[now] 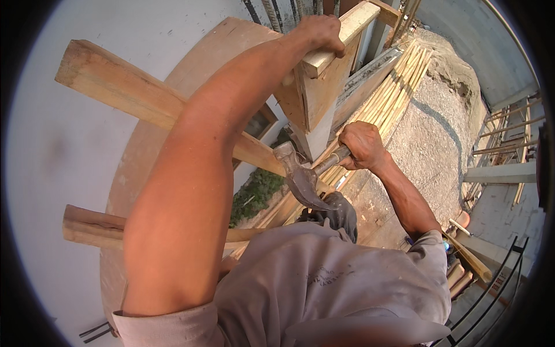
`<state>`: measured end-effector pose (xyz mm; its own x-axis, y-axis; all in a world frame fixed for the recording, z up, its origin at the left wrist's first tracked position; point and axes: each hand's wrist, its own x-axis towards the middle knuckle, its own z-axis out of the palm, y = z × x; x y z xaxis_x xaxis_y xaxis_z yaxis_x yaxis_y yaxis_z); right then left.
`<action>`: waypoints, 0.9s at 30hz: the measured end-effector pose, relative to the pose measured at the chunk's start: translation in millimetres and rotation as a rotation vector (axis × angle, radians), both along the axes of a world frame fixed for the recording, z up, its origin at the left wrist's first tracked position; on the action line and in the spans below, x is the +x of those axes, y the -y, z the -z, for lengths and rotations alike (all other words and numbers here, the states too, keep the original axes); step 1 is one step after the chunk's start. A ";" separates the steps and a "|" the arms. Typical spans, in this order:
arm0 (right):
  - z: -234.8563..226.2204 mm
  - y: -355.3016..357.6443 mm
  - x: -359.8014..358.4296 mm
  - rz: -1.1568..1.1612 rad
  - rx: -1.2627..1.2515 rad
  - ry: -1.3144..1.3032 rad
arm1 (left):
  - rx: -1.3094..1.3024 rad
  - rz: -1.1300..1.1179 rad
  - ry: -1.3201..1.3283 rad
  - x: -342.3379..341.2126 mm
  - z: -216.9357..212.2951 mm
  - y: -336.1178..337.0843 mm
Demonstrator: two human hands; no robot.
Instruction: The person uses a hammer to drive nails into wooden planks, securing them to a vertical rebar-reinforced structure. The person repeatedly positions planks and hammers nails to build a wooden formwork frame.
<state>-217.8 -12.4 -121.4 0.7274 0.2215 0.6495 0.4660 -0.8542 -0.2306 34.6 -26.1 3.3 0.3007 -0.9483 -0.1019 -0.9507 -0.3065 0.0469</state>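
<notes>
Hammer (302, 180): Claw hammer hangs at mid-frame in the head view, in front of a gray shirt (352, 277), its striking face to the upper left and its claw curving down toward a dark-clothed leg (344, 214).

Right hand (362, 144): Closed firmly around the handle (332, 159), with the head out to the left.

Left hand (324, 33): Reached up and curled at the edge of a pale timber (361, 26); some fingers are hidden, so whether it clamps or merely steadies cannot be told.

Pale timber: Set at upper center along the top of an upright wooden panel (324, 98), well apart from the hammer.

Beam (118, 84): Crosses beneath the left forearm (254, 81) and ends behind the hammer head; contact between them cannot be judged.

Finger danger: Should the hammer come up against the timber, a strike off line could catch the left hand, the cause being its place on that edge.

Snag danger: A low, careless swing might knock the beam or the forearm, since both lie close to a path up and left.

Drop danger: A slackened right grip could send the claw onto the leg or the bundled strips (399, 81) beyond, a likely result of sweat or fatigue.
</notes>
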 end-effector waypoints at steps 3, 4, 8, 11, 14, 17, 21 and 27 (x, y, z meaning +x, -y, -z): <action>-6.4 8.2 21.2 0.443 0.123 -0.238 | -0.004 -0.015 -0.017 -0.7 -0.5 -0.9; -3.3 7.1 28.4 0.671 0.111 -0.401 | -0.044 0.002 0.006 -2.0 1.3 -2.4; 23.5 -13.8 14.9 0.619 0.376 -0.438 | -0.068 0.046 0.019 -1.0 0.2 -4.5; 40.5 -25.9 -20.1 0.509 0.579 -0.408 | -0.019 0.022 -0.023 1.8 1.4 -1.0; 48.1 -47.3 -37.4 0.377 0.979 -0.225 | 0.004 -0.026 -0.016 5.1 4.4 4.5; 50.2 -82.6 -14.8 0.038 1.420 0.291 | 0.020 -0.028 -0.015 6.7 5.1 7.8; 51.9 -108.1 46.5 -0.153 1.839 0.350 | 0.035 -0.009 -0.013 5.6 5.1 6.0; 42.0 -98.7 30.2 0.052 1.848 0.117 | -0.001 -0.035 0.033 4.7 6.9 5.2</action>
<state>-187.6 86.3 -163.5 0.6481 -0.7599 0.0512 0.5313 0.4030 -0.7452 39.2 -31.3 -3.6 0.3370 -0.9371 -0.0907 -0.9404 -0.3396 0.0154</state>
